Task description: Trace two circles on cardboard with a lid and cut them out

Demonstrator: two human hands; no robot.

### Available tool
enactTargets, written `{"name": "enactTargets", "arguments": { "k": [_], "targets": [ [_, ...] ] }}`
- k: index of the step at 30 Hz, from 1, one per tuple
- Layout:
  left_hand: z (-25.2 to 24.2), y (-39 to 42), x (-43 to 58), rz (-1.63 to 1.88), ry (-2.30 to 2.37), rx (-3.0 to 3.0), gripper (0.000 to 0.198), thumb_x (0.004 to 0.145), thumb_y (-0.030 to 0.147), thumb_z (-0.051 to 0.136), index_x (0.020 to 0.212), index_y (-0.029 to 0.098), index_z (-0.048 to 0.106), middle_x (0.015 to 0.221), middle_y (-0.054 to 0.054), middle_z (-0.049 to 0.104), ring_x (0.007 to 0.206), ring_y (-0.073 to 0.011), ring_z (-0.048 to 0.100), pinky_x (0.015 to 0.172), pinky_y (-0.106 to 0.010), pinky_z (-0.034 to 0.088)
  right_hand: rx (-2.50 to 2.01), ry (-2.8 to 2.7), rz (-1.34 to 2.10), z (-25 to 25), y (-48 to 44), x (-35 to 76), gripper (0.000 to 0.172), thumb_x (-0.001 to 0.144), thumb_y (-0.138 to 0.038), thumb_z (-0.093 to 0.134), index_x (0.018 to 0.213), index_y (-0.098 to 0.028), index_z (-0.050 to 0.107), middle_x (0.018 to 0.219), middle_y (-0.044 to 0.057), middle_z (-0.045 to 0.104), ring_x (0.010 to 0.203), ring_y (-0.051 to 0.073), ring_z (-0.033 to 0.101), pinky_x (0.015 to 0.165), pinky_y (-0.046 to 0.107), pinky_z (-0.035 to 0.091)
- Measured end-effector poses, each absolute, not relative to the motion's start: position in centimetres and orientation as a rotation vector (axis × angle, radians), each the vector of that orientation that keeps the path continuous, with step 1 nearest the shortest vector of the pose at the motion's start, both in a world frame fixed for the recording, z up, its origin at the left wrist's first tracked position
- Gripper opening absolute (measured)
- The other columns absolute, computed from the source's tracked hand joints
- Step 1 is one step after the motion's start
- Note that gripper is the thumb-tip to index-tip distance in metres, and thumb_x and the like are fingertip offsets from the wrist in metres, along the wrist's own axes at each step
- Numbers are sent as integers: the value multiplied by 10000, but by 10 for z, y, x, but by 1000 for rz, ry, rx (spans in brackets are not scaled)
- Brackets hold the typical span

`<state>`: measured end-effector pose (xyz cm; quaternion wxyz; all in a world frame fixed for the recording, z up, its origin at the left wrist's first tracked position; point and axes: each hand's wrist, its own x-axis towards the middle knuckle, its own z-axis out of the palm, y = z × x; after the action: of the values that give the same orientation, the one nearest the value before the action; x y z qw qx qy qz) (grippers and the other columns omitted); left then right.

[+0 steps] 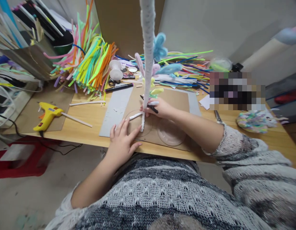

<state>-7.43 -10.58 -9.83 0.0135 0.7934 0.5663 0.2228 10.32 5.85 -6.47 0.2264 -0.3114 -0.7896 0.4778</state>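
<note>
A tall stem wrapped in white pipe cleaner (149, 41) stands on a brown cardboard sheet (178, 99), with white wrapped feet splayed at its base. My left hand (122, 137) lies on the cardboard with fingers spread, its fingertips touching or very near the white feet. On the stem's far side, my right hand (163, 108) is closed around a black pen (152, 109), its fingertips low by the stem and partly hidden behind it. A drawn circle surrounds the base. Behind the stem show a blue fuzzy flower (160, 47) and yellow fuzzy petals (157, 92).
A clear round plastic lid (171, 135) lies near my right forearm. At left rests a yellow glue gun (47, 115) with a glue stick in it. Bundled colourful pipe cleaners (90, 64), a black marker (119, 88) and scissors (111, 83) are behind. A fuzzy pastel piece (252, 121) sits right.
</note>
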Motion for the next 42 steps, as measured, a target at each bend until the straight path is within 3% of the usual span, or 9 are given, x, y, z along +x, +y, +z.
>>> {"name": "enactTargets", "arguments": {
  "k": [8, 20, 42],
  "targets": [
    [-101, -102, -74, 599, 1728, 2510, 573, 795, 425, 619, 1323, 358, 407, 1460, -136, 287, 1316, -373, 273, 1004, -632, 194, -950, -2249, 1415, -61, 70, 106, 114, 696, -251, 637, 767, -163, 648, 746, 8, 667, 516, 110, 573, 557, 253, 482],
    [-91, -101, -66, 346, 1808, 2484, 521, 834, 498, 528, 1321, 336, 443, 1471, -151, 249, 1343, -351, 218, 1046, -590, 126, -965, -2313, 1352, -61, 72, 112, 172, 725, -264, 616, 836, -140, 662, 698, 18, 664, 538, 120, 578, 582, 256, 474],
    [-86, -105, -65, 313, 1840, 2490, 608, 787, 654, 449, 1320, 362, 445, 1467, -181, 225, 1355, -360, 186, 1040, -603, 84, -969, -2283, 1345, -65, 73, 112, 116, 726, -233, 625, 790, -141, 656, 738, 29, 668, 496, 84, 525, 501, 209, 443]
  ]
}}
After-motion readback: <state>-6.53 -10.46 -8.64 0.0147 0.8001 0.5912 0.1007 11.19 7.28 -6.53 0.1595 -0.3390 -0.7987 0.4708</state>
